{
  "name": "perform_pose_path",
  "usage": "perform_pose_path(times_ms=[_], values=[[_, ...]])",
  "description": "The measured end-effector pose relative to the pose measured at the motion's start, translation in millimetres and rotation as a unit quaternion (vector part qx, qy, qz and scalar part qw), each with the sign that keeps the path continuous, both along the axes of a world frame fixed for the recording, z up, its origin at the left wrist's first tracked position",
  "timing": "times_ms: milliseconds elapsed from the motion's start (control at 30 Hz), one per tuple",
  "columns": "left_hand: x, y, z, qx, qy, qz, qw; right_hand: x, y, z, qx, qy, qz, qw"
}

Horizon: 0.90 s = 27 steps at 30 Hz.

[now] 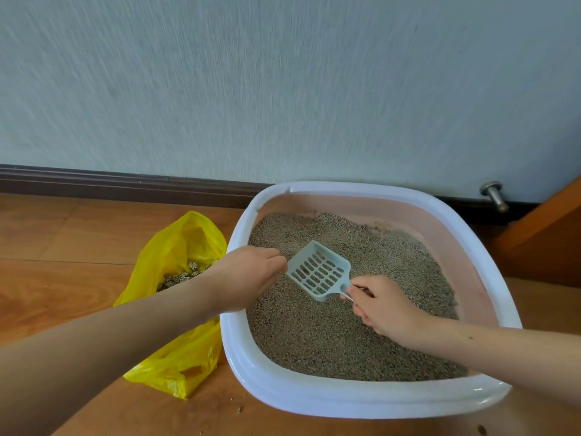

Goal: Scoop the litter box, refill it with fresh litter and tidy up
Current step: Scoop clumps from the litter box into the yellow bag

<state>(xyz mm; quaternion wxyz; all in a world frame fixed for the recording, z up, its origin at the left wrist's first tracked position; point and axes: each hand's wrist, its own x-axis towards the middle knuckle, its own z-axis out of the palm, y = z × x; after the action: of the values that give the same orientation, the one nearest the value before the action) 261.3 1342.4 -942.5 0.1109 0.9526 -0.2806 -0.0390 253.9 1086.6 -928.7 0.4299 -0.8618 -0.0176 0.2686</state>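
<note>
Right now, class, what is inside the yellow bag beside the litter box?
The yellow bag gapes open, showing a heap of grey clumped litter. The left forearm and the bag's folds cover whatever lies deeper.

The right hand (382, 309) grips the handle of a pale blue slotted scoop (319, 270) over the grey litter (330, 341) in the white-rimmed litter box (361, 401). The left hand (248, 275) touches the scoop's ten-o'clock edge. At nine o'clock of the box sits an open yellow bag (176, 369) holding litter clumps.
</note>
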Motion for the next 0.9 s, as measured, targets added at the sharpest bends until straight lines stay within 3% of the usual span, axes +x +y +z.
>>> perform_pose_path(times_ms=[267, 400, 467, 567, 633, 667, 700, 800, 900], values=[[-7, 7, 8, -0.014, -0.022, -0.035, 0.999, -1, 1, 13, -0.032, -0.035, -0.002, 0.999], [-19, 16, 2, -0.03, -0.042, -0.067, 0.996, 21, -14, 31, -0.109, -0.084, 0.019, 0.99], [-21, 19, -4, -0.019, -0.039, -0.063, 0.997, 46, -36, 44, -0.205, -0.127, 0.068, 0.968], [-19, 17, -9, -0.004, -0.05, -0.063, 0.997, 78, -62, 61, -0.384, -0.223, 0.158, 0.882], [-18, 16, -11, 0.003, -0.056, -0.063, 0.996, 85, -66, 63, -0.43, -0.256, 0.209, 0.84], [-19, 15, -11, 0.004, -0.055, -0.061, 0.997, 84, -62, 61, -0.425, -0.258, 0.221, 0.839], [-19, 14, -11, 0.003, -0.052, -0.061, 0.997, 81, -55, 57, -0.406, -0.245, 0.225, 0.851], [-20, 14, -9, -0.006, -0.043, -0.06, 0.997, 74, -28, 48, -0.239, -0.097, 0.119, 0.959], [-20, 14, -11, 0.008, -0.052, -0.062, 0.997, 71, -10, 45, -0.173, 0.065, 0.014, 0.983]])
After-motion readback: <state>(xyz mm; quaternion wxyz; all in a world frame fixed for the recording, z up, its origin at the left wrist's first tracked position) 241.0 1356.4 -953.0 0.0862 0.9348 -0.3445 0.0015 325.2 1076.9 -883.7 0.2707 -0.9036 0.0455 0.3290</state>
